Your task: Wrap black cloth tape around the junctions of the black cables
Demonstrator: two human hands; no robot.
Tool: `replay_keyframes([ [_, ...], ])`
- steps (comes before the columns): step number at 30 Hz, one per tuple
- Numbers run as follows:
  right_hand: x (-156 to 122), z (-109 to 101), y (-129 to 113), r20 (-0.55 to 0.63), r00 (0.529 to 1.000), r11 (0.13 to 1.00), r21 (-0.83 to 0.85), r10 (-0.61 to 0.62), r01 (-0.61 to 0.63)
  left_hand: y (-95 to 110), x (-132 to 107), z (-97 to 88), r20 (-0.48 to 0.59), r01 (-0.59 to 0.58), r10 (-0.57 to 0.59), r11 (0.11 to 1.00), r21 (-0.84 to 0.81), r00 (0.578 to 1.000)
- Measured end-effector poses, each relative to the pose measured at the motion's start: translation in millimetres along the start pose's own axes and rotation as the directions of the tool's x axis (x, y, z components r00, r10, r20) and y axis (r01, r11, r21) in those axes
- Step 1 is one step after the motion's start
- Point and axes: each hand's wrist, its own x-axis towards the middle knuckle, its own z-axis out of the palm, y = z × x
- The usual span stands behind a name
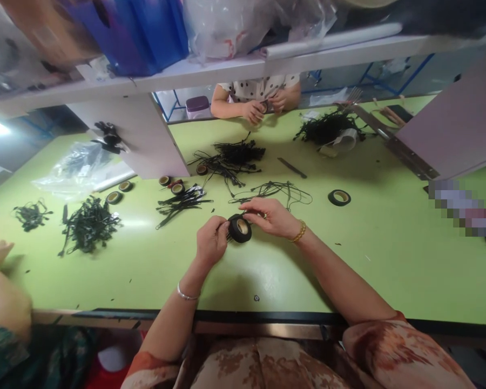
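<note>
A roll of black tape (240,229) with a pale core is between my two hands, just above the green tabletop. My left hand (211,240) is closed at the roll's left edge, thumb and fingers pinching it; thin dark strands show beneath. On the other side, my right hand (273,217) has its fingertips pinched at the roll's upper right. What lies between those fingertips is too small to make out. Beyond my hands lies a loose bunch of thin black cables (281,190). A bundle of black cable pieces (182,202) rests to the left.
Another tape roll (339,198) lies to the right, and a flat grey blade (292,167) farther back. Heaps of black cables (89,224) are spread about the green table (166,275). Across it, a co-worker's hands (263,111) hold a roll. A loaded shelf (227,70) spans overhead.
</note>
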Motion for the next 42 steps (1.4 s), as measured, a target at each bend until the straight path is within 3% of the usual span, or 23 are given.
replay_keyframes([
  [6, -2.4, -7.0, 1.6, 0.105, 0.987, 0.953, -0.264, -0.124, 0.148, -1.2, 0.3, 0.2, 0.025, -0.001, 0.001, 1.000, 0.005, 1.000],
  [11, -4.3, -5.3, 4.7, 0.089, 0.994, 0.922, -0.377, -0.062, 0.091, -2.4, -0.9, 1.9, 0.057, -0.028, 0.022, 0.994, 0.107, 0.998],
  [13, -4.3, -1.7, 4.9, 0.032, 0.999, 0.960, -0.279, 0.015, -0.005, -5.4, -0.2, 1.6, 0.047, -0.047, 0.041, 0.990, 0.134, 0.998],
  [15, -3.4, 2.4, 3.7, -0.059, 0.985, 0.986, -0.047, 0.159, -0.162, -9.5, 1.2, 0.3, 0.017, -0.057, 0.055, 0.989, 0.139, 0.998],
  [17, -1.5, 5.6, 2.2, -0.073, 0.937, 0.915, 0.254, 0.341, -0.313, -12.9, 2.6, -1.9, -0.019, -0.075, 0.079, 0.987, 0.139, 0.997],
  [20, 2.0, 6.2, 2.2, 0.087, 0.877, 0.727, 0.524, 0.473, -0.444, -14.0, 3.3, -4.9, -0.016, -0.146, 0.149, 0.978, 0.147, 0.989],
  [25, 4.1, -3.2, 7.2, 0.248, 0.805, 0.626, 0.521, 0.539, -0.580, -5.3, -0.1, -3.4, 0.164, -0.313, 0.289, 0.937, 0.152, 0.943],
  [29, 2.1, -4.5, 7.3, 0.543, 0.743, 0.617, 0.444, 0.391, -0.649, 0.1, -3.9, 2.5, 0.291, -0.437, 0.375, 0.879, 0.188, 0.880],
  [32, 0.7, 4.6, 7.2, 0.629, 0.715, 0.637, 0.424, 0.305, -0.644, -0.1, -5.8, 6.6, 0.337, -0.522, 0.435, 0.820, 0.235, 0.835],
  [34, 0.3, 13.9, 7.7, 0.570, 0.739, 0.629, 0.437, 0.359, -0.643, -1.5, -6.9, 8.8, 0.369, -0.550, 0.437, 0.779, 0.300, 0.820],
  [38, 0.2, 31.9, 7.7, 0.324, 0.787, 0.608, 0.505, 0.525, -0.613, -4.1, -8.8, 12.7, 0.423, -0.536, 0.358, 0.715, 0.450, 0.832],
  [42, 1.0, 37.7, 5.9, 0.066, 0.810, 0.655, 0.552, 0.582, -0.516, -2.5, -9.5, 16.4, 0.481, -0.443, 0.186, 0.745, 0.499, 0.856],
])
